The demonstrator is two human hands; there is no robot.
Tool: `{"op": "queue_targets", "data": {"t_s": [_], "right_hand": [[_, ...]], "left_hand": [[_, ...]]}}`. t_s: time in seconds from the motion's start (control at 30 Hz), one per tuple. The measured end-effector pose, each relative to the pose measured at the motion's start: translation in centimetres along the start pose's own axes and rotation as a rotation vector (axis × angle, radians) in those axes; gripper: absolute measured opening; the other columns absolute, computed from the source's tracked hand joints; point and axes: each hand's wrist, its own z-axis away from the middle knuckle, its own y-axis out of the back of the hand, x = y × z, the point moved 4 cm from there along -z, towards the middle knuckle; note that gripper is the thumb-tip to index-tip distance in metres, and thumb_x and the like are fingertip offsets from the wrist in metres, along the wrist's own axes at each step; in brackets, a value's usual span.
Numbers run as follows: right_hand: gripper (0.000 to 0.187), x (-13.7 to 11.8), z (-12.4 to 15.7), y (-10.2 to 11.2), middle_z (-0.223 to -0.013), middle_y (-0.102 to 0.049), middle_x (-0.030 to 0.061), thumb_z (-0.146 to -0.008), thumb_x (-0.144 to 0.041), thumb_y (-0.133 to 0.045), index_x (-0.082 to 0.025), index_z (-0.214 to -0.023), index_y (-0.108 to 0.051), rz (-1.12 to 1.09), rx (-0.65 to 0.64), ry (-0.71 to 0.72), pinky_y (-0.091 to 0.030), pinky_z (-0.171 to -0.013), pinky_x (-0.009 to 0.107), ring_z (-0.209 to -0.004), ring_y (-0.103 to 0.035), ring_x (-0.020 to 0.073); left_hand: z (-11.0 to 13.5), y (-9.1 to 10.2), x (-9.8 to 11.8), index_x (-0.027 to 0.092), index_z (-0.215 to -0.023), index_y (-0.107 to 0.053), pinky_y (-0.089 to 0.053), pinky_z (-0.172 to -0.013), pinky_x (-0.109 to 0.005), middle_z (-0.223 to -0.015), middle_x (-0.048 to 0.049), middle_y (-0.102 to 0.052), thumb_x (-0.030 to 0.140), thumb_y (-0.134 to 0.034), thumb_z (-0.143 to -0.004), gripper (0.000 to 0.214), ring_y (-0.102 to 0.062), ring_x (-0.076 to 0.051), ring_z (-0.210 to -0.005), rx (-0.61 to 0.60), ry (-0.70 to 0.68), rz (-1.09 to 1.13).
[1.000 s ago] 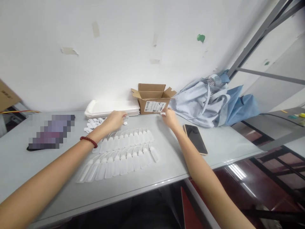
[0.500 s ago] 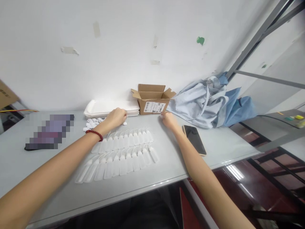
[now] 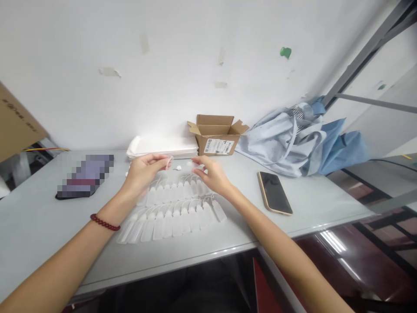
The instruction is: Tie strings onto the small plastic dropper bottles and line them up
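Two rows of small translucent plastic bottles (image 3: 172, 208) lie side by side on the grey table (image 3: 39, 226). My left hand (image 3: 143, 171) is raised above the far row, its fingers pinched on a small clear piece (image 3: 168, 162). My right hand (image 3: 211, 174) hovers beside it, fingers pinched on a small white piece (image 3: 190, 164). The two hands face each other, a short gap apart. A tiny white piece (image 3: 178, 167) shows between them.
An open cardboard box (image 3: 216, 134) stands by the wall, a stack of white trays (image 3: 159, 147) to its left. A phone (image 3: 274, 192) lies face up at the right, next to heaped blue cloth (image 3: 299, 139). A dark blurred item (image 3: 84, 176) lies at the left.
Both hands have pulled back from the far side of the table and come together above the bottle rows, each now pinching a small piece. The view has shifted slightly.
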Motion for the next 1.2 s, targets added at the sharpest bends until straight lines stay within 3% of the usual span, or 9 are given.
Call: {"op": "queue_targets", "data": {"t_s": [0.13, 0.3, 0.7, 1.0, 1.1, 1.2], "right_hand": [[0.029, -1.2, 0.8, -1.0, -0.105, -0.068, 0.01, -0.085, -0.02, -0.061, -0.018, -0.114, -0.06, -0.03, -0.053, 0.038, -0.054, -0.08, 0.034, -0.097, -0.065, 0.0201], [0.032, -2.3, 1.3, -1.3, -0.107, -0.068, 0.0098, -0.086, -0.021, -0.06, -0.019, -0.118, -0.057, -0.058, -0.064, 0.08, -0.056, -0.078, 0.033, -0.096, -0.066, 0.0195], [0.029, -3.3, 1.5, -1.1, -0.105, -0.068, 0.009, -0.088, -0.027, -0.059, -0.019, -0.115, -0.059, -0.095, -0.072, 0.028, -0.056, -0.069, 0.029, -0.093, -0.065, 0.0184], [0.03, -3.4, 1.5, -1.4, -0.104, -0.069, 0.0075, -0.086, -0.029, -0.061, -0.022, -0.115, -0.061, -0.121, -0.1, 0.0, -0.054, -0.065, 0.027, -0.088, -0.064, 0.017], [0.027, -3.3, 1.5, -1.3, -0.103, -0.069, 0.0074, -0.086, -0.029, -0.061, -0.021, -0.113, -0.062, -0.119, -0.1, -0.015, -0.054, -0.065, 0.027, -0.088, -0.064, 0.0172], [0.026, -3.1, 1.4, -1.0, -0.102, -0.069, 0.0081, -0.085, -0.03, -0.062, -0.019, -0.109, -0.063, -0.121, -0.072, -0.033, -0.053, -0.063, 0.026, -0.088, -0.064, 0.0175]], "left_hand": [[0.8, -0.7, -1.0, 0.017, -0.084, -0.07, -0.05, -0.079, -0.028, -0.081, -0.0027, -0.072, 0.029, -0.085, -0.06, 0.031, -0.065, -0.013, -0.073, -0.163, 0.172, 0.197], [1.5, -1.1, -1.1, 0.018, -0.084, -0.073, -0.05, -0.077, -0.027, -0.081, -0.0014, -0.069, 0.032, -0.083, -0.065, 0.025, -0.064, -0.012, -0.074, -0.276, 0.151, 0.18], [2.6, -1.9, -0.7, 0.019, -0.089, -0.074, -0.051, -0.076, -0.031, -0.093, -0.0055, -0.069, 0.035, -0.075, -0.074, 0.022, -0.063, -0.017, -0.081, -0.364, 0.1, 0.125], [2.7, -2.1, -0.4, 0.023, -0.09, -0.075, -0.051, -0.073, -0.032, -0.089, -0.0037, -0.073, 0.033, -0.074, -0.07, 0.022, -0.063, -0.017, -0.071, -0.344, -0.001, -0.133], [1.7, -0.8, -0.2, 0.023, -0.089, -0.076, -0.051, -0.071, -0.033, -0.091, -0.0055, -0.074, 0.031, -0.075, -0.065, 0.025, -0.065, -0.022, -0.077, -0.37, 0.002, -0.253], [-0.6, 2.6, -0.1, 0.024, -0.083, -0.077, -0.049, -0.072, -0.035, -0.084, -0.0058, -0.075, 0.031, -0.073, -0.063, 0.022, -0.066, -0.026, -0.078, -0.238, -0.099, -0.526]]}}
